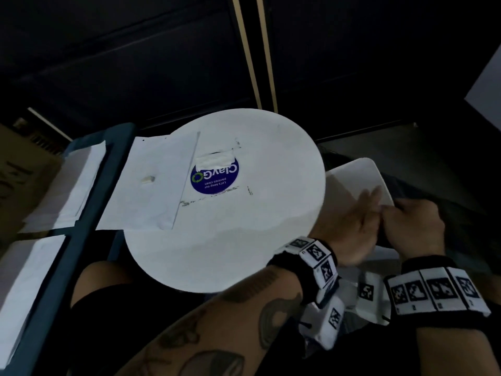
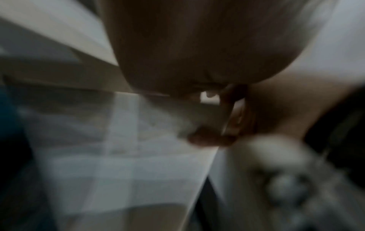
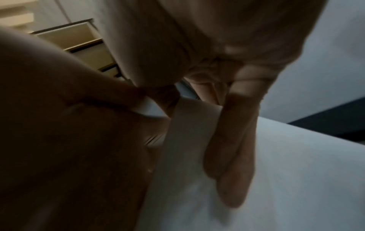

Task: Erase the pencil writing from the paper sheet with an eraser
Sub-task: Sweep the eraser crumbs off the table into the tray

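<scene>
Both hands meet off the right edge of the round white table (image 1: 244,240), over a white sheet of paper (image 1: 355,175) that lies lower than the tabletop. The left hand (image 1: 349,226) reaches out with its fingers nearly straight and blurred; the wrist views suggest its thumb and fingertips touch a paper edge, but whether they pinch it cannot be told. The right hand (image 1: 414,226) has its fingers curled, knuckles up, and in the right wrist view its thumb and fingers (image 3: 233,148) nip a strip of white paper (image 3: 189,140). Both wrists wear black bands carrying white marker blocks (image 1: 433,291). On the table, toward its left side, lies another sheet (image 1: 151,196) that overhangs the table's left edge, and the small pale eraser (image 1: 148,179) rests on it, well apart from both hands. Near the table's middle sits a round blue sticker (image 1: 214,177) with a white scrap (image 1: 214,159) laid over its far edge. Left of the table, more white papers (image 1: 78,183) lie on a blue frame (image 1: 89,213).
</scene>
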Demonstrator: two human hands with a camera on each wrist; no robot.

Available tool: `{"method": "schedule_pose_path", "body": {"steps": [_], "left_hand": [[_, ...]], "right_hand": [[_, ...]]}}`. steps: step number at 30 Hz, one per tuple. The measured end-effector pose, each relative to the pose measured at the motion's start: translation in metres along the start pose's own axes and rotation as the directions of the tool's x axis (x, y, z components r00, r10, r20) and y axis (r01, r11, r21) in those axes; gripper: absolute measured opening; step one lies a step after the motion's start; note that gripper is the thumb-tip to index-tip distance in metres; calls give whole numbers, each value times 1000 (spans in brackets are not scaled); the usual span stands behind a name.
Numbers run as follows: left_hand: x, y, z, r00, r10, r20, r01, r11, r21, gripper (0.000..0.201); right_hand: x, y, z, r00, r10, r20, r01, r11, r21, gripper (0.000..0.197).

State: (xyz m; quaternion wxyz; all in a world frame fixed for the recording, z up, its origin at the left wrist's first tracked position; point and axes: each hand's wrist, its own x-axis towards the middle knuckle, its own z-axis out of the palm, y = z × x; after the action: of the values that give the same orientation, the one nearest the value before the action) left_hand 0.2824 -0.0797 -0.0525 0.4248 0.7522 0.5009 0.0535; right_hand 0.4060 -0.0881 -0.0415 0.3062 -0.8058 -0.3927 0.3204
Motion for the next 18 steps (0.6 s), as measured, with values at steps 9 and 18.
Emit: {"method": "schedule_pose_path", "body": {"steps": [9, 18], "left_hand": [[-17, -104, -132, 812, -401, -425, 517, 831, 204, 80], [4, -155, -174, 665, -619, -418, 732, 651, 201, 108]], "right_hand": [[5, -9, 9, 992, 92, 85, -106, 978, 182, 15], [14, -17, 12, 983, 120, 138, -145, 970, 193, 12]]}}
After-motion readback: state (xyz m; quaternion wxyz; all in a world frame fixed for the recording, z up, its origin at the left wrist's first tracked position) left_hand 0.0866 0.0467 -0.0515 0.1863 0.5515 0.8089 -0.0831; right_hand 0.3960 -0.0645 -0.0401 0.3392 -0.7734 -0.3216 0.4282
